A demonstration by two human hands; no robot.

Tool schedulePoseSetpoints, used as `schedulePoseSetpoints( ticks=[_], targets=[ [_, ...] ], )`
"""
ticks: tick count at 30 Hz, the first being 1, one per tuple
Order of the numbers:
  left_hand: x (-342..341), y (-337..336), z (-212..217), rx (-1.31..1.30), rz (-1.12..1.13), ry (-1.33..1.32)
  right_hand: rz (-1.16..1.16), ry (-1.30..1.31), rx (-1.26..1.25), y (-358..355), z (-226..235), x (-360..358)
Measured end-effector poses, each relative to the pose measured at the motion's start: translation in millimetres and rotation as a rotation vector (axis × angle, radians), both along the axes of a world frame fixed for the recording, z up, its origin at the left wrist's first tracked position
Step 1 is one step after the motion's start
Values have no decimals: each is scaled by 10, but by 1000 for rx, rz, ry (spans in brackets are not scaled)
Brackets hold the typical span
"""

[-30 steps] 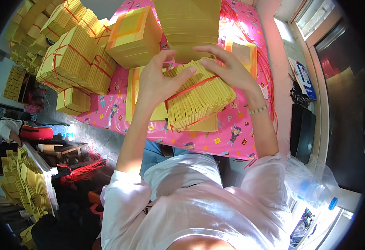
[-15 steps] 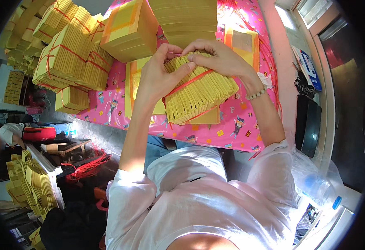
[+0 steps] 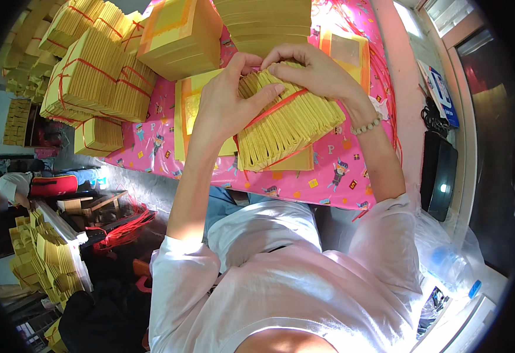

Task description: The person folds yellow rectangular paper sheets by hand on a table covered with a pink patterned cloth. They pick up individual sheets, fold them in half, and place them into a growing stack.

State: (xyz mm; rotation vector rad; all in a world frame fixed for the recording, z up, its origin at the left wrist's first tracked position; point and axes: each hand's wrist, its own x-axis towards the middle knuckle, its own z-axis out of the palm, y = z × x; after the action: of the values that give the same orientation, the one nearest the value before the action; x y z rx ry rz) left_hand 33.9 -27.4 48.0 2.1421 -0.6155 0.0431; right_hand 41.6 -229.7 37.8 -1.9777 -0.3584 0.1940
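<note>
Bundle [image 3: 296,126] lies between left grip [image 3: 227,100] and right grip [image 3: 316,72].

A pinkish wall [image 3: 407,117] and dark glass [image 3: 498,129] stand right of the pink table [image 3: 166,109]; grey floor [image 3: 151,188] and a wooden stand [image 3: 107,202] lie left of it.

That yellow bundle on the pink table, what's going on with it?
A person has both bare hands at the yellow bundle, which has a red strand across it. The left hand and right hand come together at its far edge; what their fingertips grip is unclear. A tall yellow stack stands beyond, with more red-tied stacks to the left.
</note>
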Motion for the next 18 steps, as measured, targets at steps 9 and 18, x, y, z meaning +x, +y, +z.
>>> schedulePoseSetpoints(
  ticks=[9,18],
  targets=[
    [33,12,-41,-71,2,60,31,-81,17,16,-26,42],
    [18,12,-28,-88,-4,77,-23,8,59,26,-25,-3]
  ],
)
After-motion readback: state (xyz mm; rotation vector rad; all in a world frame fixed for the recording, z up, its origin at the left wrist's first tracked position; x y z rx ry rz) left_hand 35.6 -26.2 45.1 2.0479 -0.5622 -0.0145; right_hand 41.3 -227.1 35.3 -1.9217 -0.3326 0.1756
